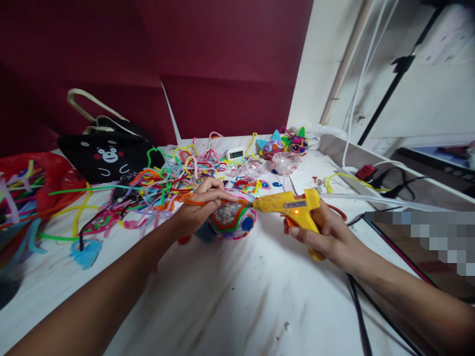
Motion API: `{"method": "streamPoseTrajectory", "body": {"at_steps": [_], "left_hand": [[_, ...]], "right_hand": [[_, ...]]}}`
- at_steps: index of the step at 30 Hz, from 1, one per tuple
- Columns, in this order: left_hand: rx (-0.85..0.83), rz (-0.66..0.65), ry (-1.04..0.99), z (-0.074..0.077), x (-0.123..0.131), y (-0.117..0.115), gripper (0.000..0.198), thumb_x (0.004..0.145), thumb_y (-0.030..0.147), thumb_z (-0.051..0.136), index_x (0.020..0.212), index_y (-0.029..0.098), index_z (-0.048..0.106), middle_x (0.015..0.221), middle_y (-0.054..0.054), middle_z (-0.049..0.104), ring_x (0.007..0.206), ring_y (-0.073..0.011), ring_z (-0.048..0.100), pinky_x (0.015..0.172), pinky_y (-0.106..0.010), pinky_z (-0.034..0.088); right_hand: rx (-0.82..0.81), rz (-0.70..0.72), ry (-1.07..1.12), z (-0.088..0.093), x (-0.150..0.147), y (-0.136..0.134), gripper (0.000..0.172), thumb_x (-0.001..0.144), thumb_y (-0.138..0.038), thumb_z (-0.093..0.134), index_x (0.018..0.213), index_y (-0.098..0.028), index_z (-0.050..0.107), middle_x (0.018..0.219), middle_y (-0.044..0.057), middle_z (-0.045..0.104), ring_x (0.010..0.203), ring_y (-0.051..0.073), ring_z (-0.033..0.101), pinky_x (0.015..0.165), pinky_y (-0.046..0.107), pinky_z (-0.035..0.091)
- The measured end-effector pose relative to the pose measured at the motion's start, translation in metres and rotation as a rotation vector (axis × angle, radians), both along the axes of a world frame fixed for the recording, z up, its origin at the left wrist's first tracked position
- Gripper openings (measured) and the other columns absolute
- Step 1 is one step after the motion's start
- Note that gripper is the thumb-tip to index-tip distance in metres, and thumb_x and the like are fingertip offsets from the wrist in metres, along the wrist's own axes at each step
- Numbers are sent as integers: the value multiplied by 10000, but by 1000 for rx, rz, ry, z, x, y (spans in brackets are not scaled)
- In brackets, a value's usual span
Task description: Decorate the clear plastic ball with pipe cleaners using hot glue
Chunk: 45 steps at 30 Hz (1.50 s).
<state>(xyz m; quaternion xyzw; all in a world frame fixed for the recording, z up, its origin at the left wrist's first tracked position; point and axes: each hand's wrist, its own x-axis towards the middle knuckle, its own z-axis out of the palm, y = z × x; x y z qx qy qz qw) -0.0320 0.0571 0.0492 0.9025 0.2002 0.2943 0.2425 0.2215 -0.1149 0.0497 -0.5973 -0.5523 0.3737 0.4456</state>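
My right hand (330,235) is wrapped round the grip of a yellow glue gun (285,203), a finger at its orange trigger and an orange light glowing on its side. Its nozzle points left and meets, or nearly meets, the upper right edge of a round ball (227,216) covered in coloured pipe cleaners, with a clear, glittery patch in front. Fingers of my left hand (202,205) pinch an orange pipe cleaner (191,200) against the ball's top left. Part of the ball's left side is hidden behind that hand.
Loose pipe cleaners (166,178) heap up at the back left, before a black bag (100,158). A red plastic bag (63,183) holds more. Behind the ball stand a small digital timer (235,154), clear balls (285,162) and decorated balls (297,143). Cables (358,301) run along the right.
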Motion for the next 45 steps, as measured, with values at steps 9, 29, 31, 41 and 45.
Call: {"method": "streamPoseTrajectory", "body": {"at_steps": [9,29,31,41,45], "left_hand": [[6,-28,-34,-2,-1,1,345,956,199,397,1053,249,724,1072,-43,479,1078,-182,478,1021,-339,394],[-6,-11,-23,-2,-1,3,350,953,217,398,1064,256,728,1079,-39,479,1086,-192,467,1005,-336,410],[-2,-9,-23,-2,-1,3,349,949,214,400,1056,255,730,1073,-38,481,1083,-189,469,1004,-332,412],[-3,7,-27,-1,0,1,346,946,235,408,1049,263,737,1074,-46,510,1096,-201,483,1006,-353,428],[1,5,-34,-2,0,2,344,946,236,409,1041,260,739,1078,-45,501,1103,-199,483,1010,-348,429]], "right_hand": [[30,13,5,0,-1,0,290,810,-375,624,1001,-228,462,818,1,558,636,136,497,495,248,363],[100,13,53,-2,-3,1,245,805,-351,642,960,-210,515,811,18,583,644,141,532,486,246,389],[102,7,57,-2,-3,2,259,799,-352,643,969,-206,515,819,23,590,648,144,538,484,247,390],[112,7,61,-5,-2,2,258,800,-361,651,962,-214,513,838,27,606,681,157,561,518,258,420],[118,-14,67,-5,-2,2,256,799,-357,655,958,-221,509,821,16,601,661,152,556,506,257,411]]}}
